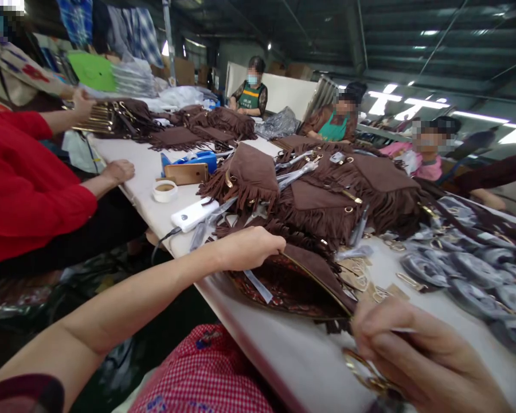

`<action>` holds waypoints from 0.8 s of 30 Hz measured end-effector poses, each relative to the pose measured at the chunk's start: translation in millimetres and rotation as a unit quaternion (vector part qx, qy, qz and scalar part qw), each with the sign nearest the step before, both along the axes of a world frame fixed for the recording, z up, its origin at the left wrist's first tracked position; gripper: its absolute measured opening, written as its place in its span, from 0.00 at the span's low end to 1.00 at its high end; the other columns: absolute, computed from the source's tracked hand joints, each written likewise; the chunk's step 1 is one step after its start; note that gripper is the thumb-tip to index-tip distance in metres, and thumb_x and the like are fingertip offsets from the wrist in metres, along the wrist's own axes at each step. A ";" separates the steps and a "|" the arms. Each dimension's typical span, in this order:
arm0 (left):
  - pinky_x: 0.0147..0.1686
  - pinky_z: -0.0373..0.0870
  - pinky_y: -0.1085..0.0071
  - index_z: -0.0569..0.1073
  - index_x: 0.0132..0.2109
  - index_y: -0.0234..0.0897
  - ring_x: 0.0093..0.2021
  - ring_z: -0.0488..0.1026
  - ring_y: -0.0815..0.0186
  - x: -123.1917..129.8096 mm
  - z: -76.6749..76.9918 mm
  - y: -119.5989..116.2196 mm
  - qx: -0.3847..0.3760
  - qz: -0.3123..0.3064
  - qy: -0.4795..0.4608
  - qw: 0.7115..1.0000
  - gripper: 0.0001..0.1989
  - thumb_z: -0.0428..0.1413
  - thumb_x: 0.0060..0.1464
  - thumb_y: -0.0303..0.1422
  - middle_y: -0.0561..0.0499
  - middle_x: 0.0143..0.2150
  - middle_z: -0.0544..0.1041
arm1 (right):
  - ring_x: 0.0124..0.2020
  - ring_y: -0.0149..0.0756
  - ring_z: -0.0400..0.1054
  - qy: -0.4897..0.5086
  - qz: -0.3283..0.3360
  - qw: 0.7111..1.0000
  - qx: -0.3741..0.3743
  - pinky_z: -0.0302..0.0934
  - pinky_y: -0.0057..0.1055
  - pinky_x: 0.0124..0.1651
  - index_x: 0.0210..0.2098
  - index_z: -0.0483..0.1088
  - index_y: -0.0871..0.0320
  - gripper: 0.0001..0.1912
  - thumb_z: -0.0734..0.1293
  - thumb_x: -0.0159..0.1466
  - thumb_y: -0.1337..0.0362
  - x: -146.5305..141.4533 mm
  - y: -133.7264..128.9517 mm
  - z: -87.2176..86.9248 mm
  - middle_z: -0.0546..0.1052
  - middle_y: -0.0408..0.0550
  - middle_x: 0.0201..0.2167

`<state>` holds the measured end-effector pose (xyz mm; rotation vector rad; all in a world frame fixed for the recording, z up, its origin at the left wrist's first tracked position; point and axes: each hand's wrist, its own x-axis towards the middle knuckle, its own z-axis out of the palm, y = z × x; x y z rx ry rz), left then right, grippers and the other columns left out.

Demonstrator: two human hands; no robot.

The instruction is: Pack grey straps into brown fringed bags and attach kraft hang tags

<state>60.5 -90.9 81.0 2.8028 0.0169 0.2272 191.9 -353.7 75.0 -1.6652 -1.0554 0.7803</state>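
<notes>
A dark brown fringed handbag (312,261) lies at the near edge of the table, its zipped mouth gaping and a patterned lining inside. My left hand (253,248) is closed on the far left end of its opening. At the near right end, my right hand (417,344) pinches the bag by the end of the zip; part of the grip is hidden behind the fingers. Gold-coloured rings (359,367) hang just under my right hand. A pale strip (258,285) sticks out across the lining below my left hand.
More brown fringed bags (327,195) are heaped behind. Wrapped rolls (473,264) and metal buckles (380,292) lie to the right. A white power bank (194,215), tape roll (164,191) and phone (186,173) sit left. A person in red sleeves (34,189) and other co-workers surround the table.
</notes>
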 end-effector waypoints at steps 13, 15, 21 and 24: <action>0.34 0.60 0.74 0.73 0.39 0.36 0.34 0.72 0.66 5.7 11.6 13.5 -0.023 0.046 -0.067 0.996 0.10 0.47 0.61 0.24 0.51 0.33 0.76 | 0.28 0.35 0.64 -0.358 0.107 0.915 -0.152 0.52 0.29 0.32 0.29 0.64 0.57 0.11 0.55 0.63 0.73 -18.0 82.7 -68.9 0.72 0.47 0.27; 0.33 0.60 0.73 0.73 0.38 0.36 0.32 0.70 0.66 8.1 11.5 16.0 -0.032 0.061 -0.068 0.995 0.10 0.47 0.61 0.25 0.52 0.31 0.75 | 0.27 0.34 0.64 -0.359 0.108 0.912 -0.169 0.51 0.28 0.31 0.28 0.64 0.56 0.11 0.55 0.63 0.73 -18.1 85.8 -63.4 0.71 0.46 0.26; 0.33 0.59 0.74 0.70 0.34 0.36 0.31 0.65 0.68 15.9 -4.1 27.4 -0.167 0.110 -0.042 0.979 0.10 0.46 0.60 0.25 0.56 0.28 0.68 | 0.26 0.34 0.63 -0.305 0.113 0.934 -0.146 0.50 0.27 0.30 0.27 0.63 0.55 0.10 0.57 0.64 0.70 -15.1 92.6 -40.7 0.71 0.44 0.24; 0.35 0.60 0.73 0.69 0.33 0.36 0.32 0.64 0.68 19.7 -17.5 36.1 -0.197 0.120 -0.027 0.973 0.10 0.46 0.59 0.26 0.56 0.28 0.67 | 0.26 0.32 0.64 -0.241 0.128 0.956 -0.108 0.52 0.26 0.30 0.27 0.64 0.55 0.11 0.58 0.65 0.67 -16.9 93.3 -20.8 0.71 0.41 0.24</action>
